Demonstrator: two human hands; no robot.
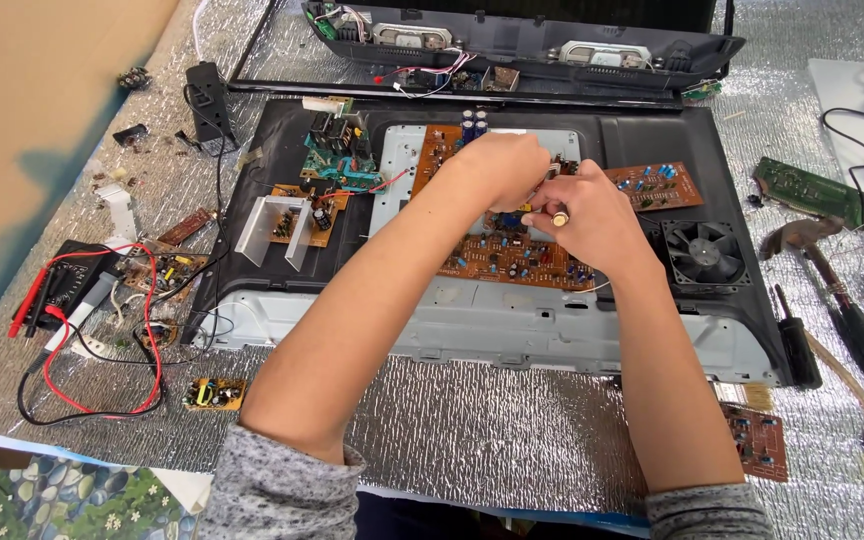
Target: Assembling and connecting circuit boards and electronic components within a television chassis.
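Both my hands meet over a large orange-brown circuit board (497,258) fixed to the metal chassis (512,325) of an opened flat screen set. My left hand (497,165) is curled, fingers pinched down on the board's upper part; what it grips is hidden. My right hand (592,222) is closed around a thin tool with a pale round handle end (559,216), its tip hidden between the hands. A smaller orange board (657,185) lies just right of my hands.
A black cooling fan (704,252) sits right of the board. A green board with capacitors (337,155) and metal heat sinks (272,228) lie to the left. A multimeter with red and black leads (72,290) is far left. Hammer (817,250), screwdriver (797,345) at right.
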